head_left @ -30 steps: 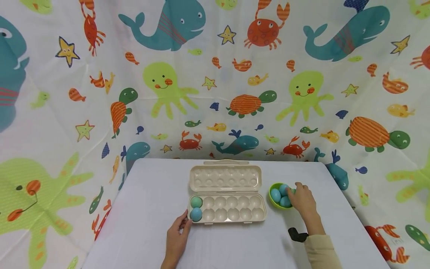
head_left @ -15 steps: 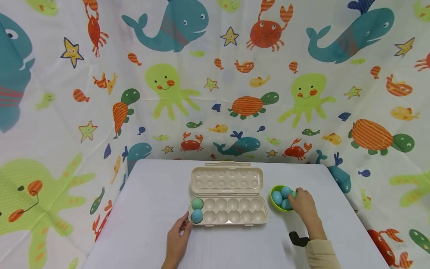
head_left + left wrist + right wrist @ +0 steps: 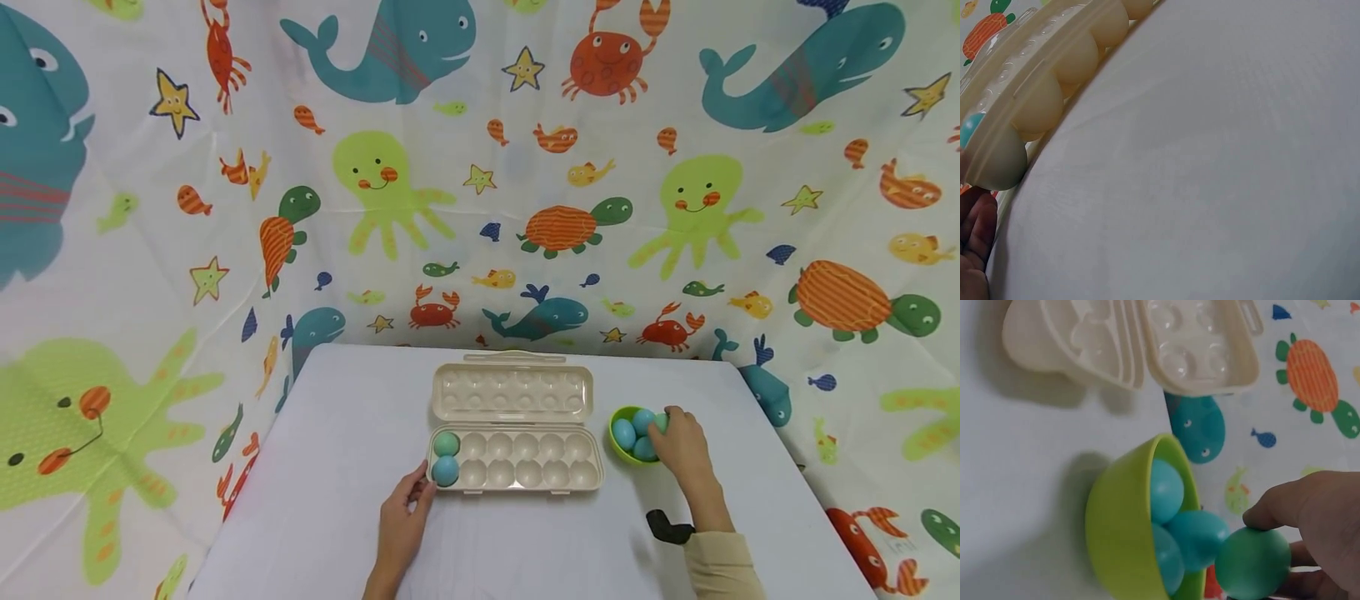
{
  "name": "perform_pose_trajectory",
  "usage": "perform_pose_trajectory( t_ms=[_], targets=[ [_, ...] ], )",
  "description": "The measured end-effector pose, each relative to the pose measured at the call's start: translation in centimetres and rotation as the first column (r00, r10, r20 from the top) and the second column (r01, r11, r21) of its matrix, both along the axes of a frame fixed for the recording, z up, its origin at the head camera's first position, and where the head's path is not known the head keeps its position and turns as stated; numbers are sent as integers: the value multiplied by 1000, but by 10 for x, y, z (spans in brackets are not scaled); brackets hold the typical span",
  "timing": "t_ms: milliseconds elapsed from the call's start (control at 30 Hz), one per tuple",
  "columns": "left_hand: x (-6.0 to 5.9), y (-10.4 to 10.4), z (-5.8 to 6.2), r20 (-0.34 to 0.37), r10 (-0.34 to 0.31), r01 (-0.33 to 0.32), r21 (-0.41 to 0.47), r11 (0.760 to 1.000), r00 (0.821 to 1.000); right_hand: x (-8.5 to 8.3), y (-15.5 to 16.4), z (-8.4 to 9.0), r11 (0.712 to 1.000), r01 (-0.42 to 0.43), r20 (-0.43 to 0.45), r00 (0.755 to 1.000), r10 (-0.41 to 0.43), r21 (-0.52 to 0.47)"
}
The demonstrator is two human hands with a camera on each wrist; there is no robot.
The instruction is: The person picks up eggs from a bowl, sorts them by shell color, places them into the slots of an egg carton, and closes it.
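Green egg (image 3: pixel 1252 562) sits at the right side of the bowl's mouth, pinched between the thumb and fingers of the right hand (image 3: pixel 686 442). Beside it, three blue eggs (image 3: pixel 1197 537) lie grouped in the lime bowl (image 3: pixel 1116 531); whether the green egg touches them cannot be told. In the head view, the right hand covers part of the bowl's right rim.

Just beside the bowl, a little apart, stands the cream egg carton (image 3: pixel 517 488), with two rows of six cups. Its leftmost cups hold a second green egg (image 3: pixel 447 444) in the far row and a fourth blue egg (image 3: pixel 446 471) in the near one. The lid (image 3: pixel 512 392) lies folded back behind it. The left hand (image 3: pixel 402 518) grips the carton's near left corner.

Nearer the person, a black piece (image 3: pixel 667 529) juts from the right wrist above a beige sleeve (image 3: pixel 722 562). Everything rests on a white-covered worktop (image 3: pixel 525 550), with a sea-creature cloth (image 3: pixel 465 75) hanging behind and at both sides.
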State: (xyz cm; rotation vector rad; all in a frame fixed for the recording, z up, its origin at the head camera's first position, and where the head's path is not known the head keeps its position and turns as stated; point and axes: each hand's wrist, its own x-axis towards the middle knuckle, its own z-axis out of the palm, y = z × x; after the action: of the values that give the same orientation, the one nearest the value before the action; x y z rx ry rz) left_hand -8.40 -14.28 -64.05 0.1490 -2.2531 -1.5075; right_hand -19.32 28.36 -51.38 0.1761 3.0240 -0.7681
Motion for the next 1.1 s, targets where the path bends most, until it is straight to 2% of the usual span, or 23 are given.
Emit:
perform_pose_trajectory(
  t_ms=[333,600,767,933,1100],
  targets=[
    [0,1,5,5,-10,10,6,1000,1000,5,-34,10,997,-25,-108,994,17,-76],
    [0,0,4,12,-13,13,18,1000,1000,6,-73,12,986,-80,-220,974,47,-144],
    [-1,-1,3,20,-10,9,9,1000,1000,7,-99,7,971,-180,-317,940,123,-160],
    [-1,0,3,38,-4,4,-2,1000,999,8,-128,-4,946,-281,-417,888,192,-163],
    [0,1,4,40,-7,7,3,1000,999,11,-160,-17,889,-408,-491,830,265,-210]
  ],
)
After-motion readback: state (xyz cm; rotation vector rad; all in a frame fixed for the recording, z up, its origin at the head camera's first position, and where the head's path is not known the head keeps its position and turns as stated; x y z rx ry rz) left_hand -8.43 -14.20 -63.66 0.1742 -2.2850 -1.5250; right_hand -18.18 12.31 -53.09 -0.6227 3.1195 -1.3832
